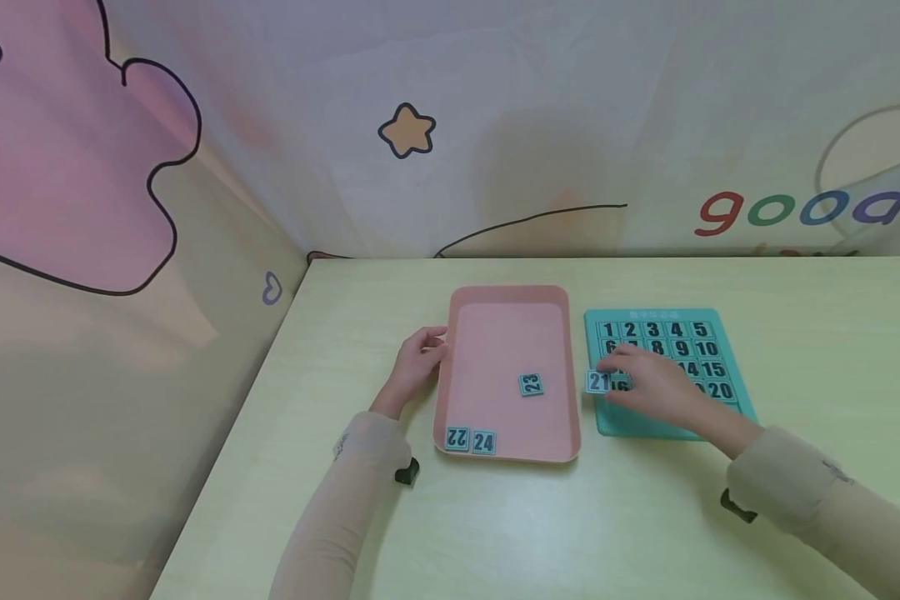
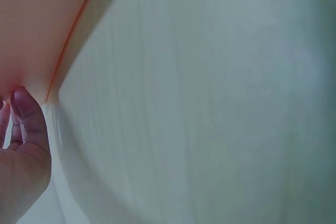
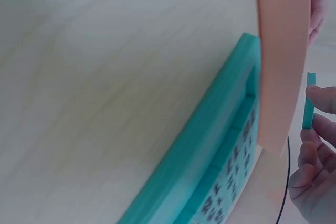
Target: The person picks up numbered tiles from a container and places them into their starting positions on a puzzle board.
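Observation:
My right hand [image 1: 656,385] pinches a number tile marked 21 [image 1: 597,382] between thumb and fingertips. The tile is over the left edge of a teal number board [image 1: 648,427], seen edge-on in the right wrist view as a thin teal tile [image 3: 308,103]. Rows of numbered tiles fill the board's upper part; my hand hides some of them, and its lowest strip is bare. My left hand [image 1: 418,362] touches the left outer side of a pink tray [image 1: 510,333], fingers loosely bent. Inside the tray lie tiles 23 [image 1: 531,384], 22 [image 1: 457,439] and 24 [image 1: 483,442].
Tray and board stand side by side on a pale wooden table [image 1: 495,533], a narrow gap between them. A printed cloth backdrop [image 1: 570,75] hangs behind the table and along its left side.

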Demonstrator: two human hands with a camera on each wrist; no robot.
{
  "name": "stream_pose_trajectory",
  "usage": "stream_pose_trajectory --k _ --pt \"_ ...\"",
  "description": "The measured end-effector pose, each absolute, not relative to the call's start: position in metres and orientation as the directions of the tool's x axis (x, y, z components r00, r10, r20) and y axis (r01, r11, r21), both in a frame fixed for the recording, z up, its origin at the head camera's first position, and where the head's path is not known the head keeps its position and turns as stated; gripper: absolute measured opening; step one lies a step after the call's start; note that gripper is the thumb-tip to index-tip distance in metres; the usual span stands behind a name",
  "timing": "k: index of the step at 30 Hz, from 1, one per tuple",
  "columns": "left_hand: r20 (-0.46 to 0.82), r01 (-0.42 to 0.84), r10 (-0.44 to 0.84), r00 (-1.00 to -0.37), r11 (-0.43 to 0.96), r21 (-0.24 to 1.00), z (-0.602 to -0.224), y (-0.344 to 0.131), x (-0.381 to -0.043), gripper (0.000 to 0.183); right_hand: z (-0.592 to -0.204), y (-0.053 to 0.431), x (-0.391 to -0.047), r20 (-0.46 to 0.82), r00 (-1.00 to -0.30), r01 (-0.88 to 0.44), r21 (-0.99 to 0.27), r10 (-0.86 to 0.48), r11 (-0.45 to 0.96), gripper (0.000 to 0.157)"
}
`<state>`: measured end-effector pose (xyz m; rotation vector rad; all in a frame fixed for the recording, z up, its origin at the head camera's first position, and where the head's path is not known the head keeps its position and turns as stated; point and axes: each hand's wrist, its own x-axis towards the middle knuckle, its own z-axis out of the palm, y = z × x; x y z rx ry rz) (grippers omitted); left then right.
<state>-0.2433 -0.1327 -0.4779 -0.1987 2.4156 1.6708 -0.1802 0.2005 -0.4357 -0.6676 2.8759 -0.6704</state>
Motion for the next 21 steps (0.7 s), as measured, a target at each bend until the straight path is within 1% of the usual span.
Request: stream_pose_trajectory --k 6,12,21 --pt "-0.215 -0.205 -0.011 -0.977 0.361 0.910 -0.485 -0.133 -0.245 0.032 -0.446 0.217 -0.174 0.013 -0.891 -0.423 -0.391 -0.454 0.818 0.033" --pt "-0.218 -0.209 -0.016 -0.976 0.364 0.908 -0.484 -0.133 -0.245 0.032 -0.455 0.222 -0.168 -0.010 -0.888 -0.427 -0.356 -0.460 0.831 0.033" --pt "-0.239 -0.227 -0.013 -0.971 0.368 0.902 -0.484 -0.134 -0.246 0.032 -0.465 0.225 -0.164 0.000 -0.884 -0.439 -0.350 -0.468 0.828 0.033"
